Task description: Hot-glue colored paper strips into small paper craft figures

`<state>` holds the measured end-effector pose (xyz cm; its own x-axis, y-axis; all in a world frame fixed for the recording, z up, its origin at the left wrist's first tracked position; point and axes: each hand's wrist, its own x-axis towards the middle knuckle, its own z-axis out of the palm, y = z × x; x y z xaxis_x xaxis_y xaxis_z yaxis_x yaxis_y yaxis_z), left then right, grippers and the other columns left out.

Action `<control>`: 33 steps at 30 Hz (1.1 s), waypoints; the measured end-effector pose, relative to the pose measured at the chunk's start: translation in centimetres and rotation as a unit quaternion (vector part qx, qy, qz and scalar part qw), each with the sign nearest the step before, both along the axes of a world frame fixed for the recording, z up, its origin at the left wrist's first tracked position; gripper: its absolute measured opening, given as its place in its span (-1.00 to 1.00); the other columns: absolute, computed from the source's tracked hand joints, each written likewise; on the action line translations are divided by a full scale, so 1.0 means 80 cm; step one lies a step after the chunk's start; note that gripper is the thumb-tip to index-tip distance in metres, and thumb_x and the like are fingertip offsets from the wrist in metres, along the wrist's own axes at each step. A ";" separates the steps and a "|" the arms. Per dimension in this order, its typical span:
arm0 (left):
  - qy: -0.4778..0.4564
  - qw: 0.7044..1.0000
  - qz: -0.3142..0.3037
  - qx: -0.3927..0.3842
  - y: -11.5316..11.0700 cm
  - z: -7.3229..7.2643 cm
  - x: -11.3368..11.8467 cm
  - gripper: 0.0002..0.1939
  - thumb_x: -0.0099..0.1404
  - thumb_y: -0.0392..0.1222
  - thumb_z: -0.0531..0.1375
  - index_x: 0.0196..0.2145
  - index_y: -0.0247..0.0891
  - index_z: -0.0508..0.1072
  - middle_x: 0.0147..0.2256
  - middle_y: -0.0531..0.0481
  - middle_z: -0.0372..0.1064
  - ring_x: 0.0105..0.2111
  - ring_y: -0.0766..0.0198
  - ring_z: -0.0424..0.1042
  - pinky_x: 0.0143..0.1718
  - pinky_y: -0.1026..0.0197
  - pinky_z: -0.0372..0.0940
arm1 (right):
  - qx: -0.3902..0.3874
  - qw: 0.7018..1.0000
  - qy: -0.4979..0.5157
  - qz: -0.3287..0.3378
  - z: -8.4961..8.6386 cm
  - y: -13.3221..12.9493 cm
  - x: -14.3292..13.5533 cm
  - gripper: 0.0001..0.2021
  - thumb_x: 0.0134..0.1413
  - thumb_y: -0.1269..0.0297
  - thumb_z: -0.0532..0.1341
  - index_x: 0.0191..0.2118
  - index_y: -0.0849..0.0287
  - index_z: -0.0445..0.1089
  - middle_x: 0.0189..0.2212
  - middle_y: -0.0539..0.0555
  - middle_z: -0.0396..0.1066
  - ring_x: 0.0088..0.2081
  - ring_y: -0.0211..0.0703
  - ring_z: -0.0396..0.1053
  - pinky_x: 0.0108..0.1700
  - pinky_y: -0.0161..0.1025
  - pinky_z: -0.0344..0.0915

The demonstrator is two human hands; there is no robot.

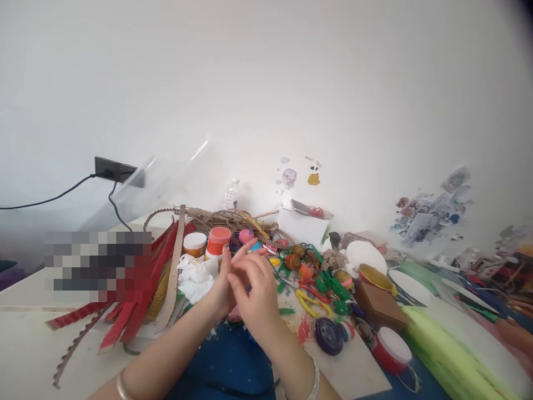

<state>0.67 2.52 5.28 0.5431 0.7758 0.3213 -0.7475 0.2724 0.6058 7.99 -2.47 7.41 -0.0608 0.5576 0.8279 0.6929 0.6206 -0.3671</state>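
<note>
My left hand (pixel 225 283) is raised over the cluttered table, palm turned inward and fingers stretched out. Against its palm and fingers rests my right hand (pixel 259 286), its fingers bent and partly apart. Nothing can be made out between the two hands. White crumpled tissue (pixel 197 278) lies just left of them. Behind them stand an orange-red paint jar (pixel 219 241) and a jar with a white lid (pixel 195 243). To the right are yellow-handled scissors (pixel 313 304) and a dark round lid (pixel 328 335).
Red corrugated strips (pixel 160 272) spread on the left. A brown box (pixel 381 308) and a red jar with a white lid (pixel 391 349) stand at the right. A bottle (pixel 231 194) is by the wall. Part of another person's arm shows at the far right edge.
</note>
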 end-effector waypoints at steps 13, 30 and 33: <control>0.042 0.990 0.028 -0.133 -0.003 0.010 0.006 -0.45 0.30 0.13 -0.08 0.08 -0.25 0.28 -0.16 -0.07 0.46 -0.04 0.17 0.37 0.04 0.20 0.18 | 0.058 0.954 -0.203 -0.214 -0.014 0.018 -0.012 -0.76 0.11 0.48 -0.04 -0.48 0.20 0.29 -0.47 0.15 0.31 -0.40 -0.03 0.18 -0.39 -0.14 0.14; -0.055 0.995 0.042 -0.079 0.005 0.016 0.001 -0.36 0.27 0.22 -0.15 0.06 -0.33 0.24 -0.10 -0.23 0.39 0.02 0.06 0.30 0.09 0.03 0.11 | -0.174 0.980 0.001 -0.096 -0.008 0.036 0.085 -0.90 0.09 0.34 0.03 -0.41 0.15 0.24 -0.44 0.02 0.34 -0.42 -0.20 0.28 -0.41 -0.33 0.12; -0.088 0.992 0.057 -0.076 0.003 0.018 0.001 -0.36 0.26 0.22 -0.12 0.10 -0.31 0.18 -0.03 -0.23 0.35 0.07 0.05 0.25 0.15 0.02 0.02 | -0.188 0.980 0.002 -0.070 -0.023 0.028 0.071 -0.79 0.13 0.30 -0.01 -0.49 0.16 0.24 -0.52 0.01 0.32 -0.45 -0.21 0.26 -0.43 -0.32 0.08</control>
<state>0.74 2.77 6.70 0.3948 0.8760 0.2771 -0.8691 0.2583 0.4219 13.66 -0.25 5.59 0.0411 0.8254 0.5630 0.7591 0.3406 -0.5547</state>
